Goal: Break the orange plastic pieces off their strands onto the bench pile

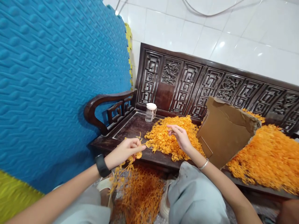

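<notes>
My left hand [127, 151] is closed in a pinch on a thin orange stem with small flower pieces [137, 146], which trails down toward the floor. My right hand [179, 137] hovers over a heap of loose orange flower pieces [163, 137] on the dark wooden bench [130, 127], fingers bent and slightly apart, with nothing visibly held. A black band sits on my left wrist and a silver bracelet on my right.
A tangle of orange stems [140, 193] lies on the floor between my knees. A torn cardboard sheet [224, 133] separates the heap from a larger orange pile [268, 158] at right. A clear jar with a white lid [150, 112] stands on the bench. Blue foam mat [58, 77] at left.
</notes>
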A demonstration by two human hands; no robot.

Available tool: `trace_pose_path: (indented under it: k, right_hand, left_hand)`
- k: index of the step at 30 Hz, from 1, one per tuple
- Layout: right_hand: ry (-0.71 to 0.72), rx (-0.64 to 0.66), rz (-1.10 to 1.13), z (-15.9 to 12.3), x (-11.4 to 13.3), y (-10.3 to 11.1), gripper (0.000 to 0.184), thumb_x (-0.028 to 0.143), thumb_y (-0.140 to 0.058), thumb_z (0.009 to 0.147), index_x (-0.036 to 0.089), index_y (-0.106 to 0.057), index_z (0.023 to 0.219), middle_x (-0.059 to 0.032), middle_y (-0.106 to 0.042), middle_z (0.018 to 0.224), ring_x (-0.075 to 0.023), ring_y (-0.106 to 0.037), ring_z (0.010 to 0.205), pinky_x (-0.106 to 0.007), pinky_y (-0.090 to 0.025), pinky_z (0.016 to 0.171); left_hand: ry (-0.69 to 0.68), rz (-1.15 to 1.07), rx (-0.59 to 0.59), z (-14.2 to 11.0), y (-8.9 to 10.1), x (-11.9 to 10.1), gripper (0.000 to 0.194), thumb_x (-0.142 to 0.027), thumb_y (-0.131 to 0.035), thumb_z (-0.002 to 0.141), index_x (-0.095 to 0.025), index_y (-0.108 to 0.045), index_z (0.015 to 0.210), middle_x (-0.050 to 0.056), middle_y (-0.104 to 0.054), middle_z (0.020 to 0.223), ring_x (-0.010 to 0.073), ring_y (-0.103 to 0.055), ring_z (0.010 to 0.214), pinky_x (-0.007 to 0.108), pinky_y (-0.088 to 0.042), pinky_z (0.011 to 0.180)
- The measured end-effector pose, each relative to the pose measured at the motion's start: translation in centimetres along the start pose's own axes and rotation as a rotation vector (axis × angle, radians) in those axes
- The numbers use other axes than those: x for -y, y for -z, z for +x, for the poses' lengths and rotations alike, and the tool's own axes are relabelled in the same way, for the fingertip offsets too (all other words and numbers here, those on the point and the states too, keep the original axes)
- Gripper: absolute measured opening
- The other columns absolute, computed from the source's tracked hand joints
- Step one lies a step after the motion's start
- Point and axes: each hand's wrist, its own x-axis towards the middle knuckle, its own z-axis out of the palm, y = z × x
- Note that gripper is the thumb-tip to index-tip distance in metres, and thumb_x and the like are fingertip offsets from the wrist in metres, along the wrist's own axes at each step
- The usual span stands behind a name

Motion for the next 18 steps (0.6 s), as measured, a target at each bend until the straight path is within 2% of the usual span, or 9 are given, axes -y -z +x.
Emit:
trace_pose_path:
  k: [3, 5, 8, 10, 13, 18]
  right_hand:
    - [0.038, -0.052, -0.051, 0.1, -0.7, 0.5, 0.022, 0.031, -0.061, 0.070, 0.016, -0.063, 0.086, 0.0006, -0.058, 0.065, -0.0107, -0.051, 0.062, -0.025, -0.041, 0.065]
    - [0.006, -0.057, -0.066, 0.2, -1.3, 0.8, 0.030, 0.028, -0.064, 0.066, 0.017, -0.058, 0.093, 0.0025, -0.057, 0.063, -0.0106, -0.051, 0.061, -0.026, -0.042, 0.064]
    - [-0.048, -0.051, -0.129, 0.5, -2.4, 1.0, 0.030, 0.027, -0.067, 0.062, 0.017, -0.055, 0.087, 0.0024, -0.057, 0.065, -0.0107, -0.052, 0.062, -0.026, -0.042, 0.065]
    - [-0.039, -0.002, -0.232, 0.6, -3.2, 1.1, 0.025, 0.027, -0.066, 0.062, 0.016, -0.055, 0.081, 0.0007, -0.057, 0.069, -0.0112, -0.053, 0.064, -0.026, -0.043, 0.065]
    - [0.009, 0.093, -0.361, 0.6, -4.1, 1.0, 0.020, 0.026, -0.062, 0.066, 0.015, -0.056, 0.081, -0.0016, -0.057, 0.074, -0.0122, -0.053, 0.067, -0.027, -0.043, 0.065]
    - [0.086, 0.178, -0.467, 0.4, -4.4, 0.7, 0.010, 0.020, -0.056, 0.072, 0.016, -0.058, 0.081, -0.0031, -0.056, 0.079, -0.0137, -0.051, 0.072, -0.030, -0.042, 0.072]
  left_hand:
    - [-0.021, 0.021, -0.005, 0.1, 0.4, 0.6, 0.031, -0.045, -0.059, 0.067, -0.017, -0.046, 0.062, -0.004, -0.054, 0.047, 0.0119, -0.053, 0.045, 0.022, -0.037, 0.046]
    - [-0.033, 0.023, -0.015, 0.2, 0.6, 0.9, 0.029, -0.044, -0.058, 0.068, -0.017, -0.047, 0.065, -0.004, -0.055, 0.049, 0.0130, -0.055, 0.047, 0.023, -0.037, 0.049]
    - [-0.041, -0.001, -0.033, 0.4, 0.8, 1.2, 0.028, -0.043, -0.059, 0.066, -0.017, -0.048, 0.067, -0.004, -0.056, 0.050, 0.0137, -0.056, 0.048, 0.024, -0.038, 0.050]
    - [-0.031, -0.018, -0.042, 0.5, 0.8, 1.2, 0.028, -0.043, -0.059, 0.066, -0.017, -0.047, 0.066, -0.003, -0.058, 0.050, 0.0144, -0.057, 0.048, 0.024, -0.037, 0.050]
    - [-0.015, -0.018, -0.074, 0.7, 0.8, 1.2, 0.029, -0.042, -0.060, 0.065, -0.018, -0.045, 0.065, -0.002, -0.059, 0.049, 0.0155, -0.058, 0.046, 0.024, -0.036, 0.049]
    - [-0.003, -0.044, -0.171, 0.7, 0.9, 0.7, 0.030, -0.042, -0.062, 0.065, -0.017, -0.045, 0.063, -0.001, -0.061, 0.052, 0.0141, -0.056, 0.045, 0.023, -0.034, 0.046]
